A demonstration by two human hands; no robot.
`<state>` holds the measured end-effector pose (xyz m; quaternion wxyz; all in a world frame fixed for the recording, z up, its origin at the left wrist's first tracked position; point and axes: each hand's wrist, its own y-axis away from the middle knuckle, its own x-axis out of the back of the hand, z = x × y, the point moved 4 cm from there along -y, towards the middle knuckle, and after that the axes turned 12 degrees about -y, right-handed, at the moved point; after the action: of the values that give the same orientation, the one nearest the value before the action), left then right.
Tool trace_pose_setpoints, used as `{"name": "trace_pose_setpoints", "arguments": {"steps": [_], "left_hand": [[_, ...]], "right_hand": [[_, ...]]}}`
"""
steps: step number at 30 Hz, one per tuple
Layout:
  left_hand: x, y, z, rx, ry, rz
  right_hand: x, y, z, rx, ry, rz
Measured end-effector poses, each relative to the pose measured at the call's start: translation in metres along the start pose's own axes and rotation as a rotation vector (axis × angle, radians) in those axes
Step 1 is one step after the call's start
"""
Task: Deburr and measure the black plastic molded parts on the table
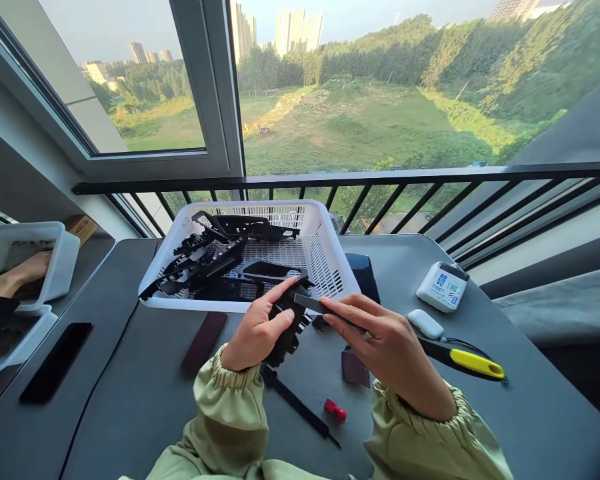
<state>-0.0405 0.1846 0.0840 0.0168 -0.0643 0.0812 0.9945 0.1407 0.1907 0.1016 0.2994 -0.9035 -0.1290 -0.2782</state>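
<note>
My left hand (pixel 255 333) is closed around a black plastic part (pixel 284 337) with clips along its edge, held just in front of the basket. Between the fingers and thumb of my right hand (pixel 387 347) is a flat dark grey strip (pixel 313 305), like a file or sanding stick. Its far end meets or overlaps the upper part of the black piece; exact contact I cannot make out. Below the hands, a long thin black strip (pixel 300 407) lies on the table beside a small red object (pixel 335 411).
A white plastic basket (pixel 330 250) holds several black plastic parts. Dark brownish rectangles (pixel 204 343) lie on the grey table (pixel 145 413). At right are a yellow-and-black handle (pixel 473 363), a white case (pixel 426 325) and a labelled white box (pixel 443 287). Another person's hand (pixel 33 267) reaches into a bin.
</note>
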Motion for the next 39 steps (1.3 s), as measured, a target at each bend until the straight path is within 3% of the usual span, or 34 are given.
{"name": "trace_pose_setpoints", "arguments": {"steps": [7, 14, 26, 39], "left_hand": [[-0.0006, -0.0012, 0.0005, -0.059, -0.093, 0.023], [-0.0013, -0.0008, -0.0023, 0.002, -0.021, 0.034], [0.0002, -0.0017, -0.0042, -0.032, -0.072, 0.043], [0.0005, -0.0044, -0.0065, -0.03, -0.085, 0.113]], "right_hand": [[0.0008, 0.0, 0.0065, -0.033, 0.059, 0.008], [0.0007, 0.0003, 0.0017, -0.007, 0.027, -0.02], [0.0026, 0.0012, 0.0043, -0.025, 0.063, 0.031], [0.0035, -0.0064, 0.0061, -0.103, -0.249, 0.168]]}}
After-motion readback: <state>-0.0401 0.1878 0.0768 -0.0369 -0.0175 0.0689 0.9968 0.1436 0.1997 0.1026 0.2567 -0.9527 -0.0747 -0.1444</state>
